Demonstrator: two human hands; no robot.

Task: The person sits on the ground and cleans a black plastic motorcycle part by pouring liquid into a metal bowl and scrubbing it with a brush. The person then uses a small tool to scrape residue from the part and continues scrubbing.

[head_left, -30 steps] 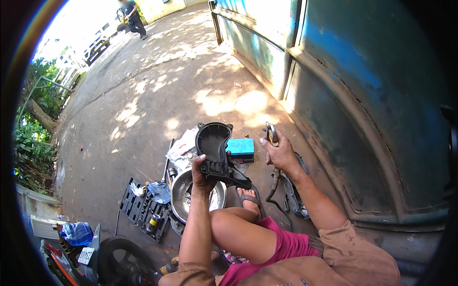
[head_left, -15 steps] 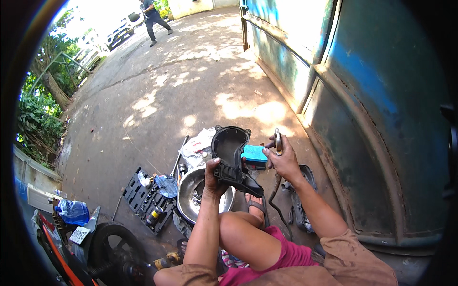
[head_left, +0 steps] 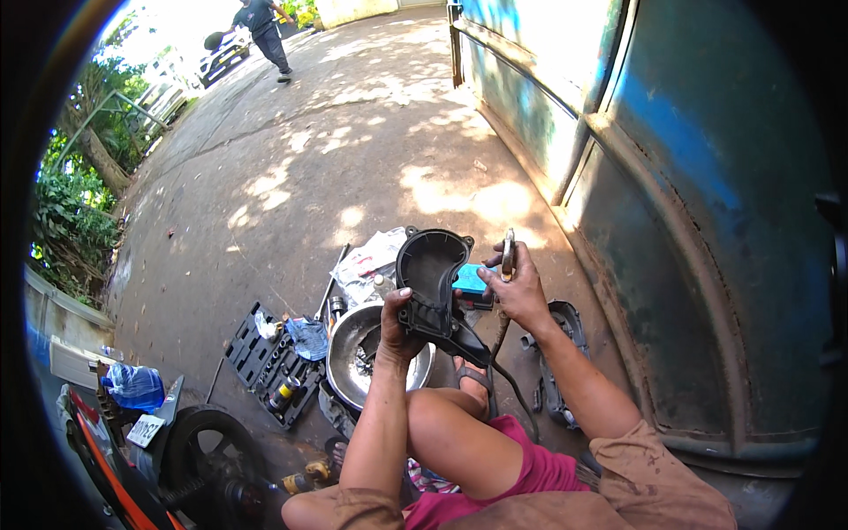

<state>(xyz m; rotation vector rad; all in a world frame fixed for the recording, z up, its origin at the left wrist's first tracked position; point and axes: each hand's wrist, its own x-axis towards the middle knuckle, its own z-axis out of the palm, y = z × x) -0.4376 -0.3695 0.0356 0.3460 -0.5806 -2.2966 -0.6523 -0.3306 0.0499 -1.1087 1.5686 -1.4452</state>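
My left hand (head_left: 397, 331) grips a black plastic housing (head_left: 430, 274) by its lower left side, its hollow face turned up toward me. The housing is held over the right part of a round metal basin (head_left: 346, 362) with dark bits in it. To the right, my right hand (head_left: 521, 290) is closed round a metal air blow gun (head_left: 508, 252), whose nozzle end points up. From below that hand a dark hose (head_left: 517, 384) runs down to the ground. The blow gun is apart from the housing. Behind both lies a blue box (head_left: 470, 278), partly hidden.
An open socket set case (head_left: 269, 367) lies left of the basin, with a yellow drill (head_left: 305, 477) nearer me. A motorcycle wheel (head_left: 212, 450) stands at lower left. Another black plastic part (head_left: 565, 362) lies by the metal gate (head_left: 707, 265). A person (head_left: 265, 35) walks far off.
The housing and both my hands have shifted slightly, the right hand a little to the left. The distant person has stepped left and nearer, carrying a dark round thing.
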